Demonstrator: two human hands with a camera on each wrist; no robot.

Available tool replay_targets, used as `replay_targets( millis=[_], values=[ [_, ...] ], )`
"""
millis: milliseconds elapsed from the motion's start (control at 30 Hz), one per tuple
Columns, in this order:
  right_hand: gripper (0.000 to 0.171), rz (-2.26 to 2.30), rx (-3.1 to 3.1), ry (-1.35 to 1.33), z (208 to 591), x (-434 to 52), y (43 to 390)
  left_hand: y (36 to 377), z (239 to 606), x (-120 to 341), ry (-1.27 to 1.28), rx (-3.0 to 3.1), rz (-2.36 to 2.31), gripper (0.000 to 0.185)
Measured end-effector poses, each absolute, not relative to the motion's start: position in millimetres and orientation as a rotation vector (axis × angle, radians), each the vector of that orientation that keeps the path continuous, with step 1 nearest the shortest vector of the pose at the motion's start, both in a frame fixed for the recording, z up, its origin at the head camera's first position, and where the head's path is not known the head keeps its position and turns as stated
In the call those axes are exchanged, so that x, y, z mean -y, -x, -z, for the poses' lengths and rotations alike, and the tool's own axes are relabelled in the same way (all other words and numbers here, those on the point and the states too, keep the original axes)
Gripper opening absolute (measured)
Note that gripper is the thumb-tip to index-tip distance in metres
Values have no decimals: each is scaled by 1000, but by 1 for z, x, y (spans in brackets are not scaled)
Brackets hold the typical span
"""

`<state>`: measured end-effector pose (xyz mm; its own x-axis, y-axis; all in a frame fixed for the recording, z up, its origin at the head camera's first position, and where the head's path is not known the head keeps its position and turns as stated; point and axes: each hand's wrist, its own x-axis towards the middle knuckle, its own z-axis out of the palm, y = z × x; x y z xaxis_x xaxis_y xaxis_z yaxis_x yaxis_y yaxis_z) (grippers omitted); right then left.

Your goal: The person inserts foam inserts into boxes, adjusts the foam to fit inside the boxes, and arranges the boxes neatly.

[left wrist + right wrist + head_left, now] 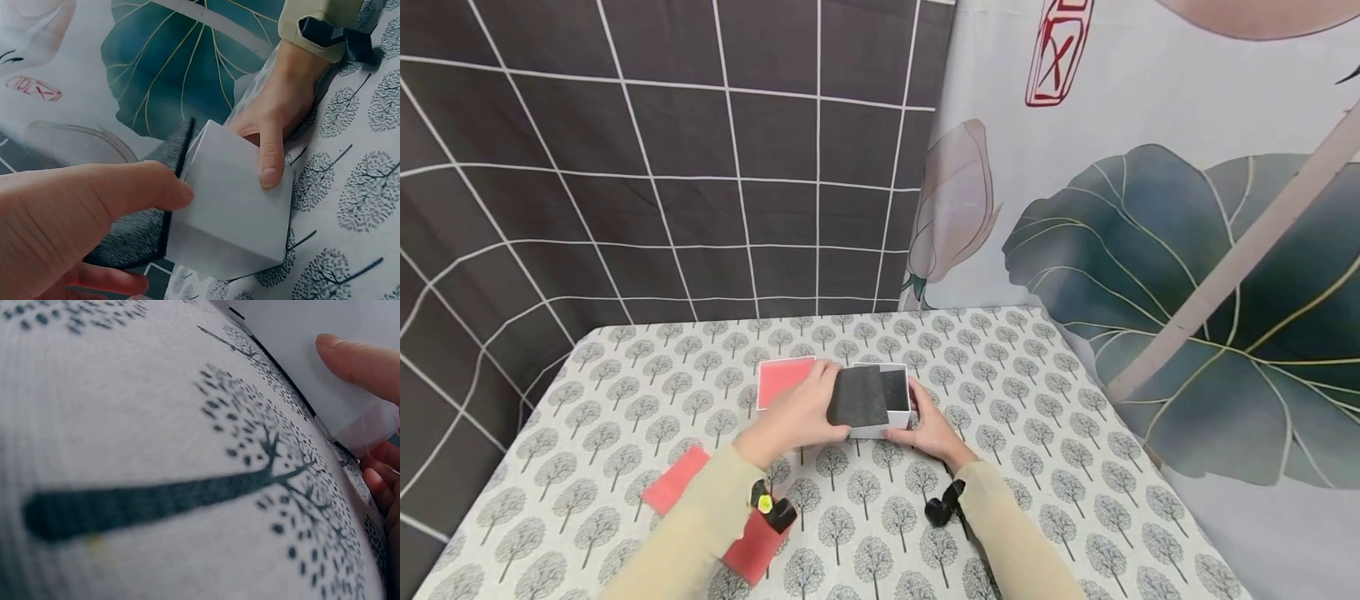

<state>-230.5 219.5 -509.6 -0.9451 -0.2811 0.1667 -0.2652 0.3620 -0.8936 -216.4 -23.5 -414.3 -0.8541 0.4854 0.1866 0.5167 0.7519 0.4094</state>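
A white box [871, 432] with a black inside [896, 388] stands on the table, partly covered by a black foam-like pad [857, 397]. My left hand [796, 412] pinches the pad at its left side, with the thumb on the near edge. The pad [134, 234] is tilted beside the box [231, 194] in the left wrist view. My right hand [934, 427] grips the box's right end, thumb on the near wall. In the right wrist view, my right thumb [362, 367] lies against the white wall.
A shallow tray or lid [782, 382], red inside with a white rim, lies behind my left hand. Red flat material [677, 479] lies partly beneath my left forearm. The tree-print cloth [1045, 467] covers the table, with a dark gridded curtain [662, 167] behind.
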Motion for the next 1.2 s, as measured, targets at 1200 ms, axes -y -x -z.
replay_targets(
  millis=[1200],
  values=[
    [98, 1667, -2537, 437, 493, -218, 221, 275, 390, -22, 1033, 3159, 536, 77]
  ],
)
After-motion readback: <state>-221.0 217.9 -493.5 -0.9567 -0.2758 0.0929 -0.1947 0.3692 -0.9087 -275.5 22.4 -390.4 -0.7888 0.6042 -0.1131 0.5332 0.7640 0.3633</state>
